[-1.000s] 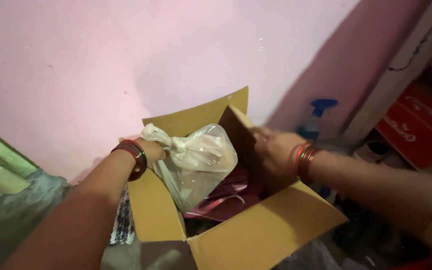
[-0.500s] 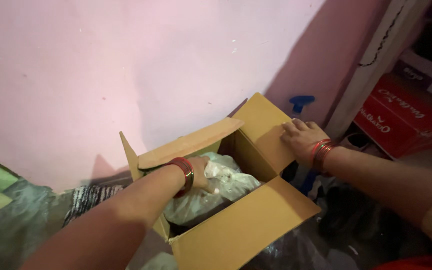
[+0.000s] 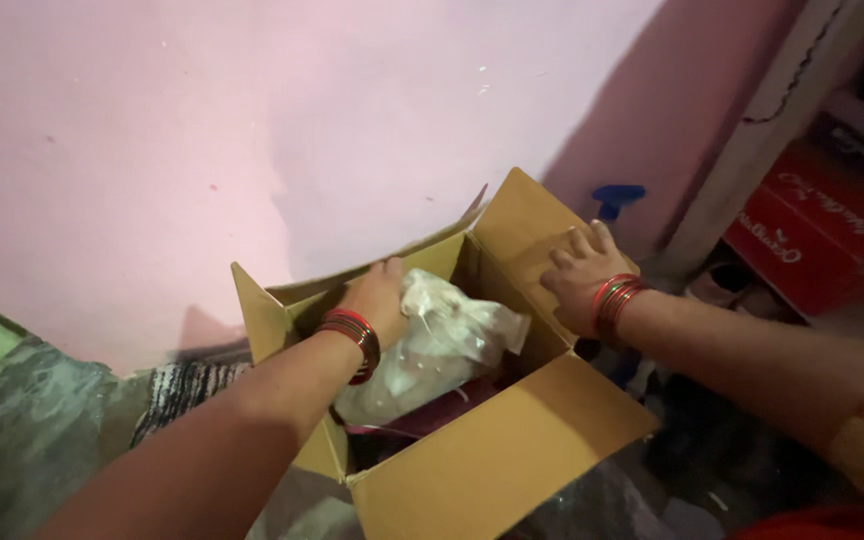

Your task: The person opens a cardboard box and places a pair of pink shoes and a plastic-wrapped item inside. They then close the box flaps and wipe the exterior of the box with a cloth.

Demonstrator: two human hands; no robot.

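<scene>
Since a second ago, when it was held above, the bag [image 3: 432, 345] has sunk into the box [image 3: 492, 460]. Left hand [image 3: 377, 300] lies on the bag's left end, fingers hidden, grasp unclear; the bag runs rightward, its underside hidden. Right hand [image 3: 577, 275] presses flat, fingers spread, against the right flap [image 3: 522, 225].

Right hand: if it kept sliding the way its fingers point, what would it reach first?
The right hand lies flat on the box flap, fingers toward the pink wall. It would probably cross the flap's top edge, then meet the wall; depth is unclear.
</scene>
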